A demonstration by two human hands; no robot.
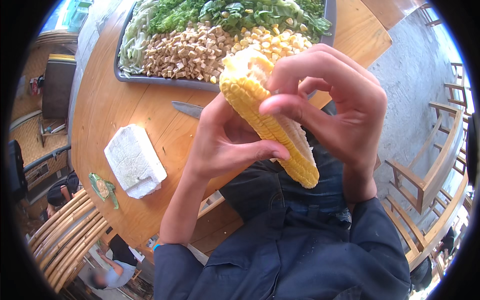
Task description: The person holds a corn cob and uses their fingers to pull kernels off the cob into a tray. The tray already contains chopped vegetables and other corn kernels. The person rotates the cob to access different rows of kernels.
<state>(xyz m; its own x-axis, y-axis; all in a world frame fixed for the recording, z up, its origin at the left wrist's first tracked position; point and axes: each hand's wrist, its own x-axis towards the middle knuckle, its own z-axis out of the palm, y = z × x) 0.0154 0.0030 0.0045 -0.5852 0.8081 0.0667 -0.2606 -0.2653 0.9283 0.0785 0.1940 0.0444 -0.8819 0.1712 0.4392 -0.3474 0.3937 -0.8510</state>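
Observation:
An ear of yellow corn (258, 116) slants across the middle of the view, partly stripped so that bare cob shows along one side. My left hand (232, 138) grips it from below, thumb pressed along the kernels. At the upper part of the ear, my right hand (330, 93) has thumb and fingers on the kernels; whether loose ones are between them is hidden. Beyond the ear, a dark tray (168, 81) holds loose corn kernels (277, 43), light brown cubes (183, 52), pale green shreds (131, 56) and chopped leafy greens (240, 13).
A knife blade (187, 108) shows on the wooden table (112, 101), its handle hidden behind my left hand. Left lie a white foam block (133, 161) and a leaf scrap (103, 189). Wooden chairs (431, 180) stand right; a person (116, 272) is at lower left.

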